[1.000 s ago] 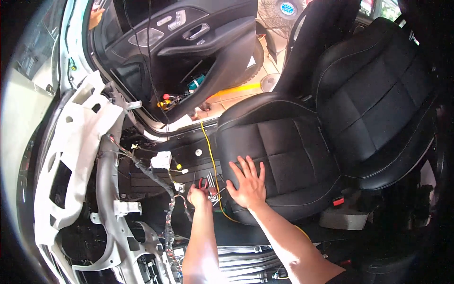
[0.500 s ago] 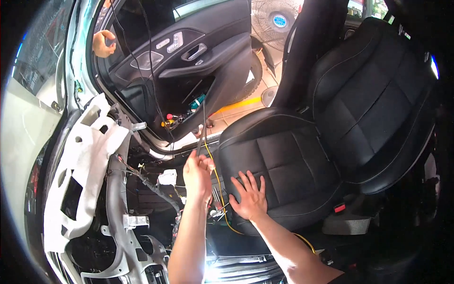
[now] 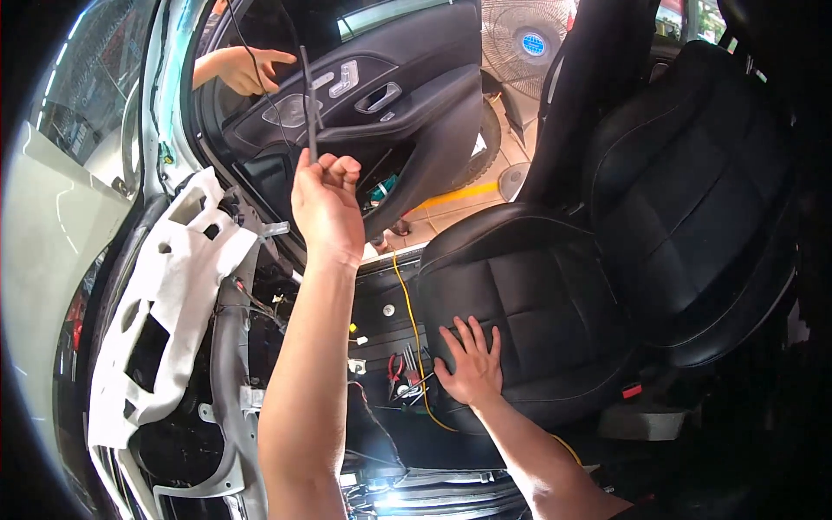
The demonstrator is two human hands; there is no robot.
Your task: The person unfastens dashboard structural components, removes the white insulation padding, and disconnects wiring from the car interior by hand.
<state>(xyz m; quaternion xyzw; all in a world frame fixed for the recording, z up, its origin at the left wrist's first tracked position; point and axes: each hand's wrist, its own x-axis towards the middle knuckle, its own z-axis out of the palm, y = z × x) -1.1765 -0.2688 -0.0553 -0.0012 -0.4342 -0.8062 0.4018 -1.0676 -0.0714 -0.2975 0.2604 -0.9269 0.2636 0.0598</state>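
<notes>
My left hand (image 3: 329,204) is raised toward the open car door (image 3: 433,104), its fingers closed around the lower end of a thin grey rod (image 3: 311,113). The rod points upward in front of the door panel; its exact kind is unclear. My right hand (image 3: 471,364) lies flat with fingers spread on the black seat cushion (image 3: 537,299). Left of that hand, on the footwell floor, are pliers with red handles (image 3: 395,368) and several slim metal tools (image 3: 412,373). A yellow cable (image 3: 409,303) runs along the seat's edge.
Another person's hand (image 3: 249,69) reaches in at the upper left, one finger pointing. The stripped dashboard frame (image 3: 227,347) with white padding (image 3: 165,286) stands on the left, with loose wiring (image 3: 260,303). Outside the doorway are a fan (image 3: 520,52) and a tyre (image 3: 490,130).
My left hand has moved up and left with the rod, away from the footwell. The other person's hand has come further in and now points. My right hand stays on the seat.
</notes>
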